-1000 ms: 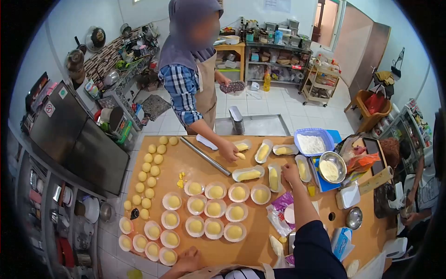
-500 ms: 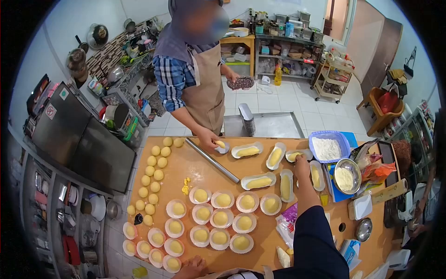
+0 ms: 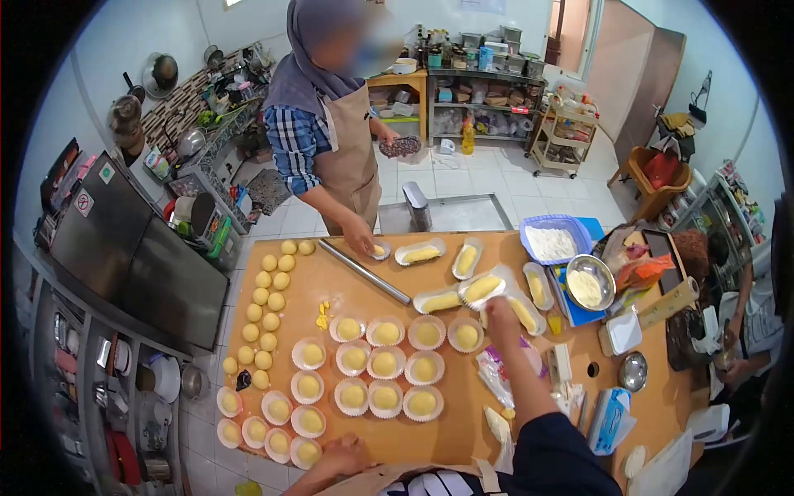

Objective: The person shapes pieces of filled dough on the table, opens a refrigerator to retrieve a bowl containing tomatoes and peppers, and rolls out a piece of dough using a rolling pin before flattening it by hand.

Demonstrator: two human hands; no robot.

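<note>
My right hand [image 3: 501, 321] is closed on the near edge of a white oval paper cup [image 3: 482, 289] with a long piece of yellow dough in it, over other oval cups. One such cup [image 3: 524, 314] lies just right of my fingers, another [image 3: 437, 301] to the left. My left hand [image 3: 346, 454] rests on the table's front edge with its fingers spread, holding nothing, below round paper cups [image 3: 384, 398] with dough balls. A co-worker's hand [image 3: 360, 236] is at a small oval cup [image 3: 380, 250] by the far edge.
A metal rod [image 3: 364, 271] lies slantwise on the table [image 3: 463, 372]. Bare dough balls [image 3: 268, 301] line its left side. At the right are a blue basket of flour [image 3: 552, 243], a metal bowl [image 3: 589, 283], a plastic bag [image 3: 495, 376] and a tissue pack [image 3: 610, 420].
My right hand has come left and nearer from the upper-right cup, now with an oval cup in its grip. The co-worker's hand has lowered its dough to a cup. The whole view has shifted.
</note>
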